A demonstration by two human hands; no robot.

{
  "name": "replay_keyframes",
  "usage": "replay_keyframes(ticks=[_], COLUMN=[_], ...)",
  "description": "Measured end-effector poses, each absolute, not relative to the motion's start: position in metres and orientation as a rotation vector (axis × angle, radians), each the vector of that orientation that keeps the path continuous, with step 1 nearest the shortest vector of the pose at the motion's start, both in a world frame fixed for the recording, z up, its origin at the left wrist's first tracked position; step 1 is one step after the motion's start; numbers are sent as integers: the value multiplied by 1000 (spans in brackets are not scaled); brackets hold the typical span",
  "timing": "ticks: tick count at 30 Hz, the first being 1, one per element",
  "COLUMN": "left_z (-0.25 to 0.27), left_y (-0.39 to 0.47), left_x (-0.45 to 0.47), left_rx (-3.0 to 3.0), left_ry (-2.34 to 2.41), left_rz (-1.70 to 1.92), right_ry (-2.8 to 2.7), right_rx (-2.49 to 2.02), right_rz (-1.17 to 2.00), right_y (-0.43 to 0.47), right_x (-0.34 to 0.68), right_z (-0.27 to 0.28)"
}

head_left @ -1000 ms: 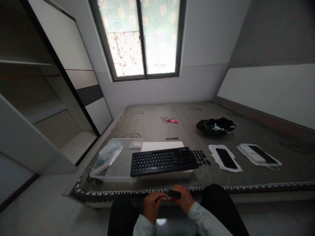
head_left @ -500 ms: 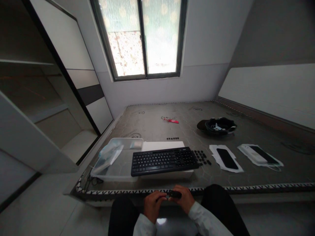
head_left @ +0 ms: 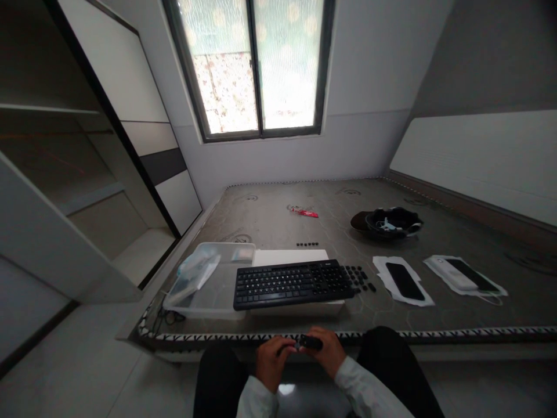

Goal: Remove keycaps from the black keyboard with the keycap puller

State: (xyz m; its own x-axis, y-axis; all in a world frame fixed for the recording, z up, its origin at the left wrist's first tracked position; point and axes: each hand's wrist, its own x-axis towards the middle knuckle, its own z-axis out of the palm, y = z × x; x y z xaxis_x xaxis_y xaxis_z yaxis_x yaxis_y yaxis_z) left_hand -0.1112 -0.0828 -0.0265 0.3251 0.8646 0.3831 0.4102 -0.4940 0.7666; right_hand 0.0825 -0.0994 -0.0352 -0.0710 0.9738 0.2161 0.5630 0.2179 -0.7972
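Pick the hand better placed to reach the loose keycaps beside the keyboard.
Right, probably. The loose keycaps lie off the keyboard's right end, nearer the right hand than the left hand. Both hands hold a small black object.

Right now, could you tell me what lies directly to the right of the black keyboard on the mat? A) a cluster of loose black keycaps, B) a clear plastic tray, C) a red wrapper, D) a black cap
A: the loose black keycaps sit in a small cluster right beside the right end of the black keyboard, between it and the phone on white paper.
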Motion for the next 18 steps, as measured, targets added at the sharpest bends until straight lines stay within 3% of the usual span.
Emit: replay_keyframes(ticks=[18], left_z=[-22], left_y=[-85], left_x=[-108], left_rx=[2025], left_ry=[1105], left_rz=[1128], right_ry=[-1736], right_rx=[-1396], right_rz=[707], right_y=[-103], right_x=[83], right_z=[-28])
